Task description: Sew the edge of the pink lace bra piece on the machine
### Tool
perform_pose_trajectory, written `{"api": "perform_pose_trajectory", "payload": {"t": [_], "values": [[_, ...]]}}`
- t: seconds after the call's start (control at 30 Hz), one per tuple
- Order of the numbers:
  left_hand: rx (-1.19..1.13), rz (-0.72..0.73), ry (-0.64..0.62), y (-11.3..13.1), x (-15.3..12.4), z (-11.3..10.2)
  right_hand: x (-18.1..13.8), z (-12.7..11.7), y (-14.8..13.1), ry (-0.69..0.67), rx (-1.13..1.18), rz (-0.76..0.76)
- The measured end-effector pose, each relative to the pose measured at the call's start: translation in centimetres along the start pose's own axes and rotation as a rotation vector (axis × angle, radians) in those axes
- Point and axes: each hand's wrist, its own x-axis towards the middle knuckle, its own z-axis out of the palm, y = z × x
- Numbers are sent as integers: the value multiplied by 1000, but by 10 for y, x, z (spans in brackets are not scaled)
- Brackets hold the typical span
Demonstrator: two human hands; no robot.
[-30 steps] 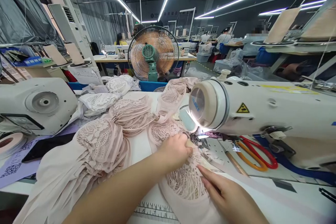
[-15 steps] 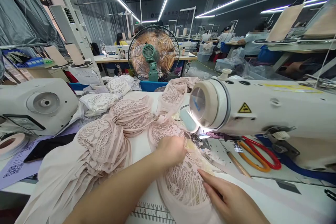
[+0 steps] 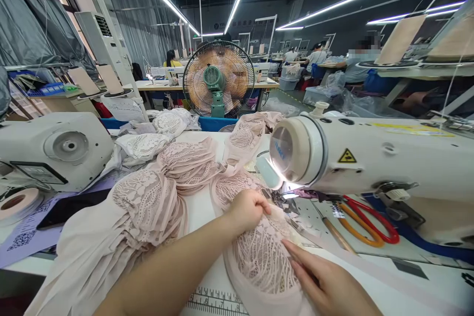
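Note:
A pale pink lace bra [image 3: 264,256] lies on the white table, its near cup spread out below the sewing machine head [image 3: 296,150]. My left hand [image 3: 248,211] is closed over the middle of the bra, thumb and finger pinched at its inner edge beside some cream lace [image 3: 281,219]. What lies between those fingertips is too small to tell. My right hand [image 3: 329,276] has the cup's right edge between thumb and forefinger; its other fingers are hidden.
Piled pink lace bras [image 3: 148,202] lie left, white lace pieces [image 3: 144,144] behind. Orange-and-red-handled scissors [image 3: 365,227] and a wooden-handled tool [image 3: 338,234] lie under the machine arm. A phone [image 3: 70,207] sits far left; a large fan [image 3: 218,79] stands behind the table.
My left hand's fingers have uncurled slightly and shifted a little along the bra's inner edge. The right hand stays at the cup's edge. The view has tilted up slightly.

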Motion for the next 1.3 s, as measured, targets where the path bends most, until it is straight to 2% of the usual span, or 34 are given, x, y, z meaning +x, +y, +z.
{"api": "perform_pose_trajectory", "payload": {"t": [0.07,0.23,0.37,0.47,0.63,0.83,1.0,1.13,1.3], "values": [[142,54,-18,1,-4,-1,1,-1,1,-1,-4,15],[811,142,-205,12,-13,-2,6,-2,4,-36,-55,33],[997,132,-275,26,-17,2,11,-4,5,-62,-85,28],[989,119,-252,30,-18,8,16,-4,8,-65,-106,33],[905,146,-83,22,-17,21,23,-4,17,-48,-133,2],[901,155,-9,16,-14,28,28,-11,14,14,-203,-6],[860,165,20,15,-13,25,28,-16,4,60,-224,-4],[859,231,47,13,-14,24,27,-12,7,74,-231,-37],[892,282,-2,14,-12,22,27,-10,8,94,-231,-26]]}}
